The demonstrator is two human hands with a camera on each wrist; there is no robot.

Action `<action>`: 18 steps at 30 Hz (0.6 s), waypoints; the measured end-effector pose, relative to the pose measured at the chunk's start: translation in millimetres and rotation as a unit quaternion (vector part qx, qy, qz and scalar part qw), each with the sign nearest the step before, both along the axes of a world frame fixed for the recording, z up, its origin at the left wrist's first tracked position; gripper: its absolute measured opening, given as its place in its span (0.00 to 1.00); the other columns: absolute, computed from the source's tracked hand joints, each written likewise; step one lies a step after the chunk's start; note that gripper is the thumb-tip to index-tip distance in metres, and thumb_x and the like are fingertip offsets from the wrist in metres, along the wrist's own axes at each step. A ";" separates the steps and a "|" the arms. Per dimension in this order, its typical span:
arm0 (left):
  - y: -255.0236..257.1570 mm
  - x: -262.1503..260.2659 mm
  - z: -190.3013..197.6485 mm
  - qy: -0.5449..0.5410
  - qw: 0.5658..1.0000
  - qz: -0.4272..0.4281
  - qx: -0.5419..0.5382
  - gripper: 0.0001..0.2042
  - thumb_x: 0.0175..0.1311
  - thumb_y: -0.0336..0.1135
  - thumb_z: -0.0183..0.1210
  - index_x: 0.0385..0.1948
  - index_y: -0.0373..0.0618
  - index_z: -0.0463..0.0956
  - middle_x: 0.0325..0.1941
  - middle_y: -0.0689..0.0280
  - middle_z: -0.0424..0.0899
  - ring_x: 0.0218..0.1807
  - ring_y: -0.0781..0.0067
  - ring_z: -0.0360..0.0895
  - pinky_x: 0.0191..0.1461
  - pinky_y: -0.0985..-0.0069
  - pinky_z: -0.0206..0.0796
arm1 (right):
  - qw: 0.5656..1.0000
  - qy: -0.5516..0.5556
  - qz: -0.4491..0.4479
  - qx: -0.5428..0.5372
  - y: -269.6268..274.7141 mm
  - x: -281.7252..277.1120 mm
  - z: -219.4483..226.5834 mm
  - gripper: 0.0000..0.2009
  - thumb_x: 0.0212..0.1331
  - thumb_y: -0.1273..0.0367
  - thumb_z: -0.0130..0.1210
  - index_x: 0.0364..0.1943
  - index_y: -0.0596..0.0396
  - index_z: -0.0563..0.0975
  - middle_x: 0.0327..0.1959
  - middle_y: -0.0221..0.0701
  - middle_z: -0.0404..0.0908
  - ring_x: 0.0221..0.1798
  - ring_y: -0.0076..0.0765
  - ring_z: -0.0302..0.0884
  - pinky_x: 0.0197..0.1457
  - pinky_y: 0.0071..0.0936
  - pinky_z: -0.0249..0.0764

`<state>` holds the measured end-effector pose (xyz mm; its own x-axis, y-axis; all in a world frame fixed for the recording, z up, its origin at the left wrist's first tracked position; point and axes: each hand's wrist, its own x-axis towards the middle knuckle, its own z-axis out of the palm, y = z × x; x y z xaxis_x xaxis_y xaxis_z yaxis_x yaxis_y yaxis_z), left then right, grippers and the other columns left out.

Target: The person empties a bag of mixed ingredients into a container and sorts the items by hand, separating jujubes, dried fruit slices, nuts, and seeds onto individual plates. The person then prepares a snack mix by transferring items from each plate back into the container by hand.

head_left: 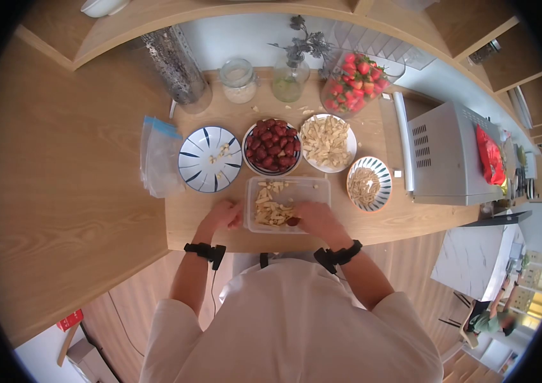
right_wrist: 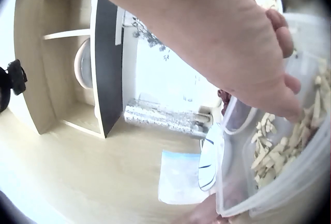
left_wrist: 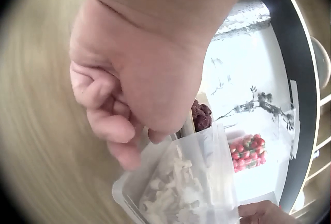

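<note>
A clear plastic container holds pale cut strips, gathered mostly in its left half. Inside it, my right hand reaches down at the front, fingertips bent at a dark red date; the fingers partly hide their grip. By the container's left wall rests my left hand. Its fingers hang loosely curled in the left wrist view, right at the container's corner, with nothing seen in them. Just behind the container stands a bowl of red dates.
Left of the dates is a blue-striped plate with a few pale bits, beside clear zip bags. A plate of pale strips and a small striped bowl stand right. Jars and strawberries line the back; a grey appliance stands right.
</note>
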<state>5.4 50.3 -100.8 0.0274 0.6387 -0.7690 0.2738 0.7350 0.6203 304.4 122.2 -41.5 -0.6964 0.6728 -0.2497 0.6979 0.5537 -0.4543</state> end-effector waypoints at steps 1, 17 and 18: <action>-0.1 -1.2 -1.7 0.001 1.000 -0.008 0.002 0.32 0.70 0.59 0.47 0.14 0.38 0.76 0.13 0.63 0.78 0.16 0.70 0.76 0.24 0.74 0.68 | 1.000 -0.002 0.005 -0.025 -2.0 -5.1 -2.3 0.06 0.49 0.67 0.62 0.31 0.47 0.83 0.36 0.31 0.83 0.41 0.44 0.81 0.43 0.41 0.76; 4.8 -0.9 -7.0 0.032 0.999 -0.042 0.002 0.35 0.68 0.63 0.49 0.18 0.34 0.80 0.17 0.59 0.81 0.19 0.68 0.80 0.27 0.73 0.73 | 0.989 0.099 -0.019 -0.109 15.5 -31.2 23.3 0.10 0.51 0.65 0.60 0.36 0.52 0.81 0.32 0.40 0.83 0.35 0.48 0.81 0.39 0.43 0.77; 6.0 -1.6 -8.3 0.034 0.998 -0.052 0.001 0.35 0.68 0.63 0.48 0.18 0.34 0.81 0.17 0.59 0.82 0.19 0.67 0.80 0.27 0.73 0.74 | 0.975 0.168 -0.035 -0.142 17.5 -32.2 26.1 0.10 0.51 0.67 0.59 0.37 0.54 0.81 0.31 0.39 0.83 0.34 0.45 0.81 0.38 0.39 0.76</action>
<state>3.8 56.3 -109.1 0.0402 0.6360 -0.7706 0.3899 0.7001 0.5981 272.2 139.7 -15.4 -0.7259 0.6586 -0.1981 0.5146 0.3291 -0.7917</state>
